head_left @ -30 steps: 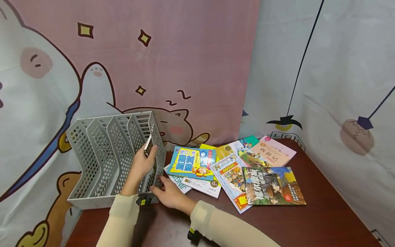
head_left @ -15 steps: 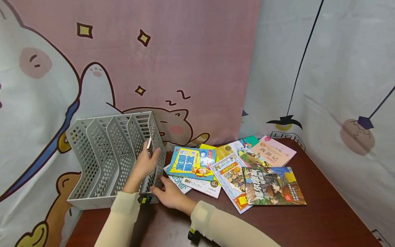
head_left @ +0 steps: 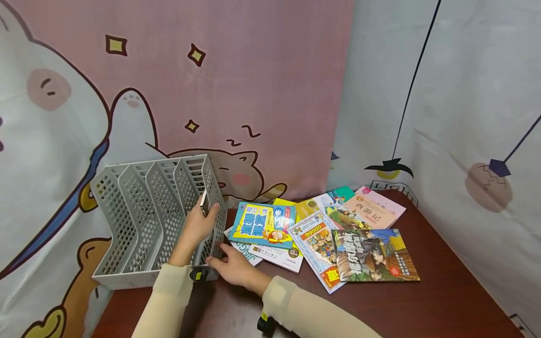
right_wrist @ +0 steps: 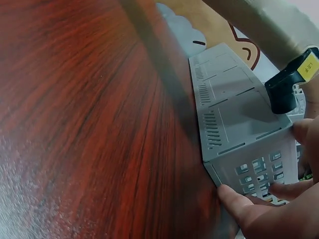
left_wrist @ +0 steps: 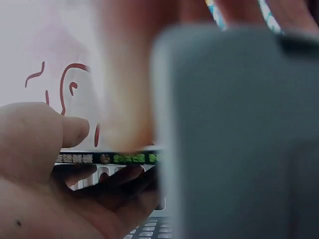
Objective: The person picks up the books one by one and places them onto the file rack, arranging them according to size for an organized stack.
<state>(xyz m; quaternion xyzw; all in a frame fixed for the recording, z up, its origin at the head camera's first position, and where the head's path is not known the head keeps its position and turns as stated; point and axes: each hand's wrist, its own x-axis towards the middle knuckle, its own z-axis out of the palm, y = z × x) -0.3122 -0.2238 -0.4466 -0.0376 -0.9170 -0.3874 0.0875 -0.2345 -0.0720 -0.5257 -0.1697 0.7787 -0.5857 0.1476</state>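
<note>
In the head view, a light grey perforated file holder with several upright slots stands at the left of the table. My left hand reaches into its rightmost slot and holds a thin book on edge. The left wrist view shows this book's dark spine between thumb and fingers; a blurred grey panel covers much of that view. My right hand grips the holder's front right corner, fingers against the perforated side wall in the right wrist view.
Several children's books lie overlapping right of the holder, among them a blue and yellow book, a comic-style book and a pink book. The dark red-brown table has a printed cloth behind it.
My left hand has shifted slightly and the book in it sits more upright, closer to the right side wall. My right hand has stayed on the holder's corner.
</note>
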